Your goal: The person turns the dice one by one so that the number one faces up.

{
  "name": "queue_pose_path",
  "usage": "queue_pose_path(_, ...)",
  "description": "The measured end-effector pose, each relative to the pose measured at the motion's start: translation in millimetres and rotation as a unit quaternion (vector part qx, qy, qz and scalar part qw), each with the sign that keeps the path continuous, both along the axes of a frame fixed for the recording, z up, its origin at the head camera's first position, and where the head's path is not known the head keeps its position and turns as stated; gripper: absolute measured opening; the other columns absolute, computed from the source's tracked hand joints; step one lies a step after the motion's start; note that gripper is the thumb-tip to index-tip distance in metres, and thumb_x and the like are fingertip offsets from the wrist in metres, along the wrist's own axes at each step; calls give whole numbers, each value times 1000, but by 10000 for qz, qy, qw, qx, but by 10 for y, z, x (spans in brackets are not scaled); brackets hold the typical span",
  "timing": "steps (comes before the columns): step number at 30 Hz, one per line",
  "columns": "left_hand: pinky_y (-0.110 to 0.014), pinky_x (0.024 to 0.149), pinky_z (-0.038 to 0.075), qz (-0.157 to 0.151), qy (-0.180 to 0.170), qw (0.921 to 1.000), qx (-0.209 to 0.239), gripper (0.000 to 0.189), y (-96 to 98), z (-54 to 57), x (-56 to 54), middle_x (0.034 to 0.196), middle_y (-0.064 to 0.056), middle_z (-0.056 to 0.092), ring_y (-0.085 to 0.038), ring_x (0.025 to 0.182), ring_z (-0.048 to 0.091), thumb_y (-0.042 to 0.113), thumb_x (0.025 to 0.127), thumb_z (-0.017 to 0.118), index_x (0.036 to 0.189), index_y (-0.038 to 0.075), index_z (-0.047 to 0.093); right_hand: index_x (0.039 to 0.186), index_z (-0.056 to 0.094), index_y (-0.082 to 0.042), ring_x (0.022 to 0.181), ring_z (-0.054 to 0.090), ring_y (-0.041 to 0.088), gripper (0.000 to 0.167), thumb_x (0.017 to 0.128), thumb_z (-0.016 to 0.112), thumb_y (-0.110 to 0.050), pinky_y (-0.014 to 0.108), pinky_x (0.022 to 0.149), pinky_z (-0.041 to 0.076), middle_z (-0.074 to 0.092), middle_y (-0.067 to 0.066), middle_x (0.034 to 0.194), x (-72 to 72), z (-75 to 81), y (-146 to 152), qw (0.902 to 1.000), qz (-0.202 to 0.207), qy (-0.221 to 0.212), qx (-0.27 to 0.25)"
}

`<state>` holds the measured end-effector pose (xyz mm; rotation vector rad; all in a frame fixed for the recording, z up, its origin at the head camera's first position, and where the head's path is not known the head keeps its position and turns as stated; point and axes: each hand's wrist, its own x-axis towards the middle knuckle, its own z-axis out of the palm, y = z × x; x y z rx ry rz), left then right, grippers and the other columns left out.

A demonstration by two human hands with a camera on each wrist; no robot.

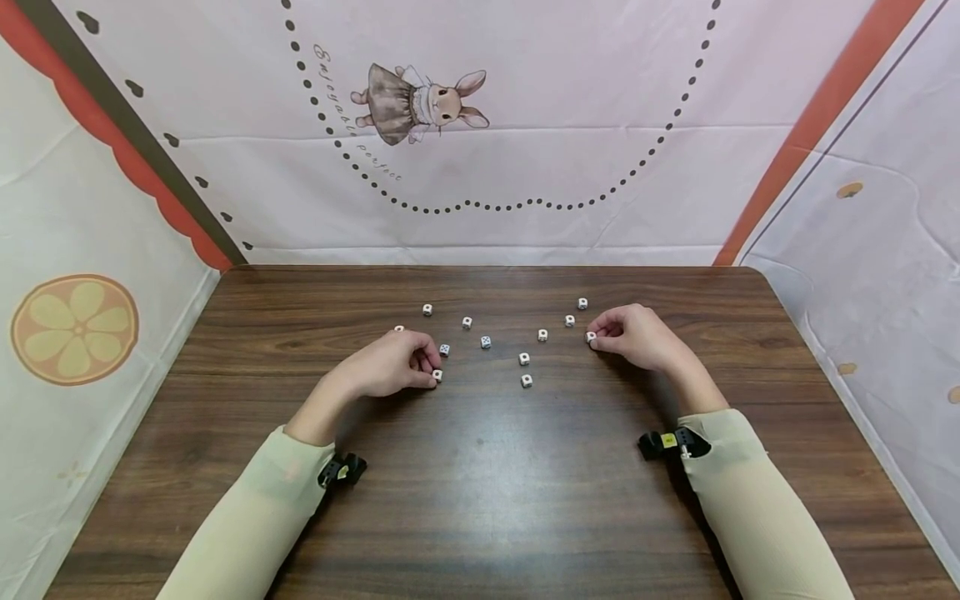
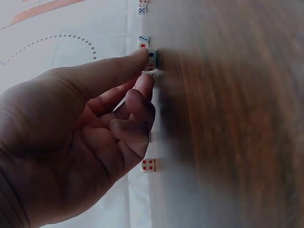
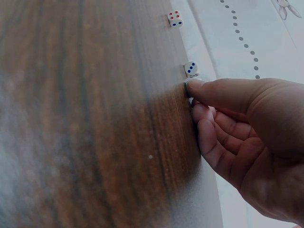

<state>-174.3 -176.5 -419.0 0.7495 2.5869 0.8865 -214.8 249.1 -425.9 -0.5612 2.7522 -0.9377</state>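
Observation:
White dice lie scattered over the far half of a brown wooden table. My left hand [image 1: 390,364] pinches a die [image 1: 437,376] between thumb and fingertips, low over the wood; the left wrist view shows dots on its side. Just beyond it lies another die [image 1: 445,351], and one more [image 1: 399,328] is partly hidden behind the hand. On the other side, my right hand [image 1: 636,335] pinches a die [image 1: 591,337]; in the right wrist view the thumb covers most of it. A die with blue dots [image 3: 191,69] sits close past that thumb tip.
Between the hands are several more dice, among them one showing many dots [image 1: 485,342] and one nearest the front [image 1: 527,381]. The table [image 1: 480,500] meets a printed cloth backdrop [image 1: 562,167] at its far edge, with cloth on both sides too.

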Motion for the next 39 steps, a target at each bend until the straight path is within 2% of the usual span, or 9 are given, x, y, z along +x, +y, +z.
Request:
queue_pose_path(7, -32, 73, 52, 152, -18, 9999, 80, 19, -20, 58, -4, 86, 3, 68, -13, 79, 63, 16, 91, 86, 99, 11, 70, 107, 79, -4, 85, 64, 18, 11, 97, 76, -9, 36, 77, 51, 73, 2, 91, -3, 5, 5, 10000, 24, 42, 25)
queue_pose_path(13, -34, 75, 51, 270, 242, 9991, 223, 19, -4, 55, -58, 87, 1, 67, -15, 80, 62, 9, 91, 85, 103, 7, 70, 107, 78, -3, 85, 65, 18, 11, 97, 76, -9, 35, 77, 51, 73, 2, 91, -4, -15, 8, 10000, 10, 34, 28)
queue_pose_path(18, -35, 76, 52, 392, 443, 9982, 96, 24, 47, 23, -136, 88, 0, 67, -15, 81, 62, 8, 91, 85, 108, 5, 70, 107, 78, -3, 86, 65, 19, 11, 97, 77, -9, 36, 77, 51, 74, 2, 91, 1, -19, 2, 10000, 5, 17, 15)
queue_pose_path(23, -38, 79, 52, 306, 691, 9970, -143, 26, 125, 7, -184, 90, -3, 67, -19, 84, 63, 7, 90, 84, 113, 2, 72, 106, 79, -4, 85, 65, 18, 11, 97, 77, -9, 36, 77, 51, 73, 1, 90, -4, -20, -6, 10000, 20, 42, 11)
queue_pose_path(28, -38, 82, 51, 235, 774, 9959, -398, 21, 188, -20, -218, 90, -2, 66, -19, 86, 61, 8, 91, 83, 110, 5, 75, 106, 79, -4, 85, 65, 17, 10, 97, 77, -9, 36, 77, 51, 73, 0, 90, -10, -14, -11, 10000, 32, 61, 12)
queue_pose_path(39, -34, 73, 48, 86, 833, 9946, -618, 11, 250, -18, -266, 77, 3, 62, -13, 74, 57, 10, 91, 84, 100, 9, 78, 106, 79, -3, 85, 65, 18, 11, 97, 77, -9, 36, 77, 51, 73, 1, 90, -4, -6, 2, 10000, -9, 32, -24)
